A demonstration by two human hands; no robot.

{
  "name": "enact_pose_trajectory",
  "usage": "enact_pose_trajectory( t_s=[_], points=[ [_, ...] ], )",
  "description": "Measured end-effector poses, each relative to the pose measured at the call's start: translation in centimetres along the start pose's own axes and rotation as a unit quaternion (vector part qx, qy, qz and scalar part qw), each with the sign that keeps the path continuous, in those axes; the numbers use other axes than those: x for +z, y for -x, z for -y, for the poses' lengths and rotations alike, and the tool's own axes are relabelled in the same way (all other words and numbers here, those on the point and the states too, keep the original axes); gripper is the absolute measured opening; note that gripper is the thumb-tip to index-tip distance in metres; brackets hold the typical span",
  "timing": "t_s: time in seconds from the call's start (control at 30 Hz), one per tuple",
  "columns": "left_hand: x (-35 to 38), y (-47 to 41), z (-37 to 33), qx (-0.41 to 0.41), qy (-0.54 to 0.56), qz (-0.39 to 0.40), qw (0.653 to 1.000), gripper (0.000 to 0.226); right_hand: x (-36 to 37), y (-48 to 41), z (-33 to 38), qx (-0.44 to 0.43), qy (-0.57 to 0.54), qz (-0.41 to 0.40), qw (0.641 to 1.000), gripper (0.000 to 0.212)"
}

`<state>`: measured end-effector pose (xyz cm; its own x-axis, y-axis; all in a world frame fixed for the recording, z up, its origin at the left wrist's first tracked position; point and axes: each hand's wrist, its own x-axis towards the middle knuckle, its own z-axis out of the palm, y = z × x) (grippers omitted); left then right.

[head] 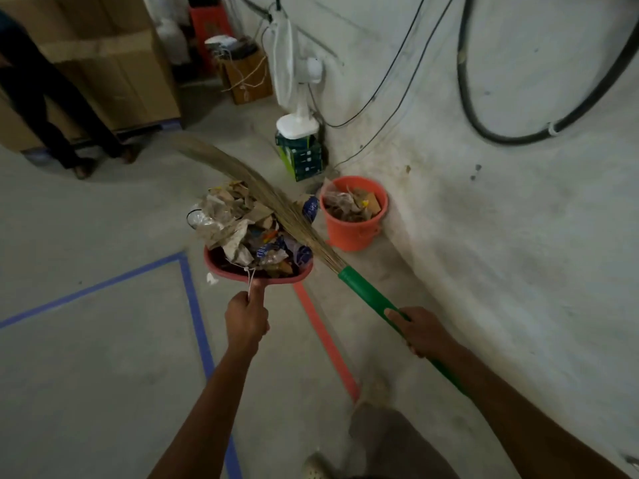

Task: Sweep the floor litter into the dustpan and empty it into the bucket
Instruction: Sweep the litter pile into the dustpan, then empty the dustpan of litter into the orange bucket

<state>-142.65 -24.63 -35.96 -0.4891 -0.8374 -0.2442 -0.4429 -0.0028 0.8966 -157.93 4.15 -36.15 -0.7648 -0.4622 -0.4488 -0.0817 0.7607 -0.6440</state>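
Note:
My left hand (246, 319) grips the handle of a pink dustpan (221, 266), held above the floor. The pan is heaped with litter (238, 223): crumpled paper, wrappers and plastic. My right hand (423, 331) grips the green handle of a grass broom (363, 288). Its straw bristles (242, 174) lie across the right side of the litter heap and reach up to the left. An orange bucket (349, 233) stands on the floor by the wall, just right of the dustpan, with paper scraps inside.
Blue tape (193, 305) and red tape (325, 340) mark the concrete floor. A white fan on a green box (301, 150) stands behind the bucket. Cardboard boxes (114, 63) and a person's legs (52, 108) are at the far left. Cables hang on the right wall.

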Motion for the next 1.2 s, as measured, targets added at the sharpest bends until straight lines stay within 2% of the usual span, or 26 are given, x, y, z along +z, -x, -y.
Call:
enact_pose_trajectory(
  t_s=[0.27,0.57,0.7,1.0,1.2],
  points=[
    [11.1,-11.3,-5.3,0.028,-0.030,0.051,0.998,0.067,-5.2,-11.7,-1.2,0.046,-0.041,-0.025,0.998,0.057],
    [21.8,-22.8,-11.7,0.028,-0.092,0.102,0.990,0.070,-12.7,-22.6,-0.3,0.093,-0.074,-0.027,0.993,0.039],
    [25.9,-27.7,-13.7,0.018,-0.125,0.139,0.982,0.074,-14.5,-26.8,-0.6,0.129,-0.090,-0.023,0.987,0.043],
    [34.9,-39.5,-13.8,-0.014,-0.213,0.224,0.951,0.056,-16.3,-37.1,-1.4,0.234,-0.086,-0.025,0.968,0.045],
    [42.0,-47.7,-11.1,-0.041,-0.273,0.264,0.924,0.059,-15.9,-46.6,-2.8,0.275,-0.070,-0.017,0.959,0.047]
  ],
)
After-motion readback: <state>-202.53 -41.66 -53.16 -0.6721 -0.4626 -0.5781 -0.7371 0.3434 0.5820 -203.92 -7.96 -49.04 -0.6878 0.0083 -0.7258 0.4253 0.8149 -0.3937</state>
